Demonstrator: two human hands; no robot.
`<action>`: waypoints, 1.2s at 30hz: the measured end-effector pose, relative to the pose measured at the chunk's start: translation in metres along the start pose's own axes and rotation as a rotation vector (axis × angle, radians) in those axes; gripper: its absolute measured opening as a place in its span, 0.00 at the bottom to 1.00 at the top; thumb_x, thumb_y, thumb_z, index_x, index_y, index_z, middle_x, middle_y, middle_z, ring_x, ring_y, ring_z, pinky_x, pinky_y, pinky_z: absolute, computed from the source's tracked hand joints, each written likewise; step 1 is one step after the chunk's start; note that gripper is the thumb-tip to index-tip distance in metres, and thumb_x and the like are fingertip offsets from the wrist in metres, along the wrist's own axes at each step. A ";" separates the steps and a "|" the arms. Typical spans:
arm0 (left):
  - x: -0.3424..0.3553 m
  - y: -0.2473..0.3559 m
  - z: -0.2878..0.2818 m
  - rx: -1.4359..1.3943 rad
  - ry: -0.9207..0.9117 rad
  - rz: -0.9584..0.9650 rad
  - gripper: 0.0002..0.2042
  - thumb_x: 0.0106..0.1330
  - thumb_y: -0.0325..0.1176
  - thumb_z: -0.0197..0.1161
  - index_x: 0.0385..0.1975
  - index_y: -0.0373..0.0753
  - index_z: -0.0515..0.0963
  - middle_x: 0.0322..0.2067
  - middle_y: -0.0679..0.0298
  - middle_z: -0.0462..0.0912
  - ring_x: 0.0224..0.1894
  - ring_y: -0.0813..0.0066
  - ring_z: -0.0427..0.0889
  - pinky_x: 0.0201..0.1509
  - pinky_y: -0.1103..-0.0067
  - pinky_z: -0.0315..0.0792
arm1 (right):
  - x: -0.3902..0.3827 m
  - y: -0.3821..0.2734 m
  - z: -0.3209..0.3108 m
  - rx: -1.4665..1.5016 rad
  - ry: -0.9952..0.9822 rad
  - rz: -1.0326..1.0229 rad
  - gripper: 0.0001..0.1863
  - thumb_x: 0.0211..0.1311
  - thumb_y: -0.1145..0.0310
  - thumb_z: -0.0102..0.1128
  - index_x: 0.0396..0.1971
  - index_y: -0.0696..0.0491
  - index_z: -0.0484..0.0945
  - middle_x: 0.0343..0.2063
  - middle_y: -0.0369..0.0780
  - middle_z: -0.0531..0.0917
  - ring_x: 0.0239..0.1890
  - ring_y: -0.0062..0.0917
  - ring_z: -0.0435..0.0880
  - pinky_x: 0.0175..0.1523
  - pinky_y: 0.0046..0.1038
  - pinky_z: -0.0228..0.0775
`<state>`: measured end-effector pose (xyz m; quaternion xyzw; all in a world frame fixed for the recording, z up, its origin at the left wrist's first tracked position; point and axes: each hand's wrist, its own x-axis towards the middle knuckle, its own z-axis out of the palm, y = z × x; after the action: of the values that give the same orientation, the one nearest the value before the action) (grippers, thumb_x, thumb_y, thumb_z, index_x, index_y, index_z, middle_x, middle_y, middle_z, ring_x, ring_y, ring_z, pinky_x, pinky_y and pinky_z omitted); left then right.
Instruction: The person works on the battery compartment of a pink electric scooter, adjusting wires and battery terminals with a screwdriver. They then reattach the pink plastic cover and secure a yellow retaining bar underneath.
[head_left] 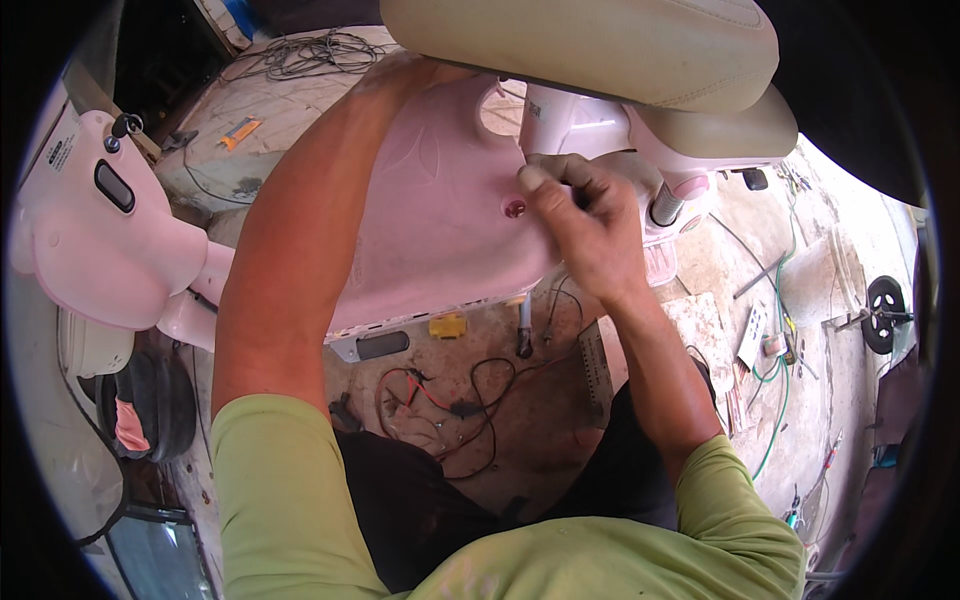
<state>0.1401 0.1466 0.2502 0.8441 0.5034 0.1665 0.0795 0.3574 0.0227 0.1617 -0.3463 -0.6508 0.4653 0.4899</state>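
A pink scooter body panel (420, 230) lies across the middle, with a small recessed hole (515, 208) in it. My right hand (583, 215) is at the panel's right edge beside the hole, its fingers curled; what they hold, if anything, is hidden. My left arm reaches up across the panel, and my left hand (425, 70) goes behind the beige padded seat (575, 40), its fingers hidden. Right of my right hand is a coiled spring (667, 205). The pink front section (120, 240) with a dark display is at the left.
Cables (310, 55) lie at the back. Below the scooter are red and black wires (410, 390) and a yellow block (447, 326). A power strip (752, 335), bucket (815, 275) and small wheel (883, 315) are at right. A black tyre (170, 410) lies at lower left.
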 end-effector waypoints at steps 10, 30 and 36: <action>0.020 -0.002 0.004 -0.063 0.023 0.076 0.25 0.67 0.47 0.62 0.61 0.40 0.75 0.56 0.53 0.80 0.57 0.59 0.78 0.63 0.65 0.69 | 0.070 0.033 -0.034 -0.526 0.460 -0.235 0.35 0.53 0.49 0.77 0.51 0.63 0.82 0.47 0.53 0.85 0.46 0.35 0.85 0.52 0.35 0.76; -0.007 -0.017 0.014 -0.148 0.078 0.113 0.34 0.64 0.50 0.67 0.67 0.43 0.68 0.63 0.54 0.74 0.65 0.60 0.71 0.69 0.63 0.63 | 0.124 0.021 -0.049 -0.184 -0.126 -0.199 0.32 0.56 0.62 0.81 0.59 0.56 0.80 0.55 0.42 0.83 0.60 0.29 0.78 0.65 0.31 0.71; 0.002 -0.022 0.014 -0.186 0.065 0.143 0.36 0.62 0.51 0.69 0.69 0.43 0.66 0.65 0.55 0.72 0.67 0.60 0.69 0.71 0.62 0.61 | 0.123 0.014 -0.055 -0.282 -0.159 -0.101 0.34 0.58 0.60 0.80 0.62 0.58 0.77 0.58 0.44 0.81 0.61 0.29 0.77 0.66 0.30 0.71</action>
<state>0.1282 0.1595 0.2307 0.8610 0.4265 0.2451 0.1290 0.3761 0.1533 0.1915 -0.3405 -0.7628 0.3702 0.4064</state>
